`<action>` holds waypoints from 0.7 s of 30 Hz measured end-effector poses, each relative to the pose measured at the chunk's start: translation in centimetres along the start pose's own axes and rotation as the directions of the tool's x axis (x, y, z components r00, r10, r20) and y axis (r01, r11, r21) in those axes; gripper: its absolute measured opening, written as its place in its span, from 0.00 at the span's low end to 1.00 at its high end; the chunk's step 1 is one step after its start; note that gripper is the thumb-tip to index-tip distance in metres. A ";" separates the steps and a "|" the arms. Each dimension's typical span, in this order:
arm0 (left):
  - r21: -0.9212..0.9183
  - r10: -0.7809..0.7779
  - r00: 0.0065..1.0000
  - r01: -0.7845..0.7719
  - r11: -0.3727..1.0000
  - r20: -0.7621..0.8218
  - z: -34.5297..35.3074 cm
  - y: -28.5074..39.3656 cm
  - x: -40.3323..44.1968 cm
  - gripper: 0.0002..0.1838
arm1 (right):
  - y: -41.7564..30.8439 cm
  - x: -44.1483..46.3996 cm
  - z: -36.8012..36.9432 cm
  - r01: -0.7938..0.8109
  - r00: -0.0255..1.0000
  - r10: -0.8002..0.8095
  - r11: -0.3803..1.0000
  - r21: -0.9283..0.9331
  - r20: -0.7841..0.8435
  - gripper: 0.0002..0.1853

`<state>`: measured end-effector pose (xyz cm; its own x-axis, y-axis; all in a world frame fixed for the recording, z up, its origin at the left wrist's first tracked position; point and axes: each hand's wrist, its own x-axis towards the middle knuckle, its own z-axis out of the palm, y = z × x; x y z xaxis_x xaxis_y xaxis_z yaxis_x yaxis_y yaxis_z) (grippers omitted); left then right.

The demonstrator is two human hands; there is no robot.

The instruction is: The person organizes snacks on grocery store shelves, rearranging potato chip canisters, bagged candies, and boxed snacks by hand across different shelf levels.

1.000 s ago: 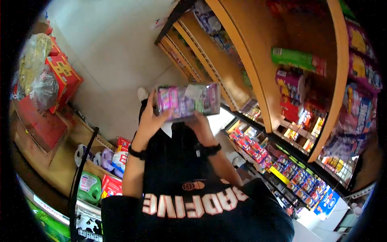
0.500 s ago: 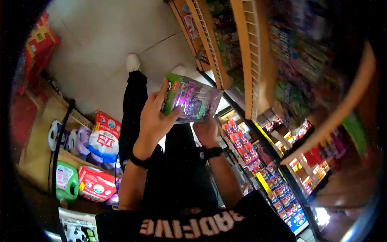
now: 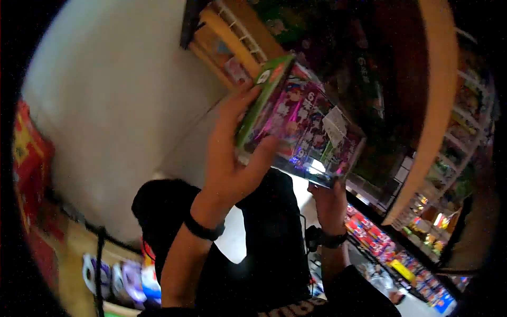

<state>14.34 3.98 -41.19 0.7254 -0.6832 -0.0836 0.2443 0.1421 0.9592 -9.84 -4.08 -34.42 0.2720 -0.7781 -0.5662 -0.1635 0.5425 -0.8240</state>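
Note:
In the head view, I hold up a clear plastic box with a green end and purple printed packets inside. It is tilted, and a pale label is on its side. My left hand grips the green end, fingers along the far edge and thumb across the near side. At the lower right corner, my right hand is closed on the box's edge; some of its fingers are hidden. Both wrists wear black bands.
Wooden shelves with packaged goods rise ahead and to the right. A rack of bright packets stands lower right. Bottles sit on a shelf at lower left, near a red box. Pale floor lies ahead on the left.
The box has moved up and to the right in view and appears larger, with both hands still on it. The view has swung, and the wooden shelves look closer.

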 end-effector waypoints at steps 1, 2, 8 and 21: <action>-0.138 -0.060 0.998 0.059 0.989 -0.004 -0.3 -1.0 0.7 0.34 | 1.2 1.1 0.1 0.049 0.999 -0.049 0.999 -0.003 0.003 0.28; -0.135 -0.027 0.999 0.030 0.990 0.026 -0.7 -2.1 1.7 0.34 | 2.2 1.9 -0.1 0.089 0.996 -0.089 0.996 -0.009 0.009 0.29; -0.155 0.338 0.926 -0.313 0.937 0.171 -0.6 -6.3 5.9 0.42 | 8.6 6.5 -2.2 0.214 0.879 -0.466 0.568 -0.795 -0.096 0.32; 0.116 0.472 0.868 -0.490 0.864 0.156 -1.0 -5.8 6.6 0.55 | 4.9 5.4 2.2 0.281 0.950 -0.306 0.924 -0.258 -0.062 0.34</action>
<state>18.37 -0.61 -47.61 0.6443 -0.6378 0.4221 -0.2194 0.3747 0.9008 -7.12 -4.91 -41.50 0.2496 -0.9249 -0.2866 -0.3188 0.2010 -0.9263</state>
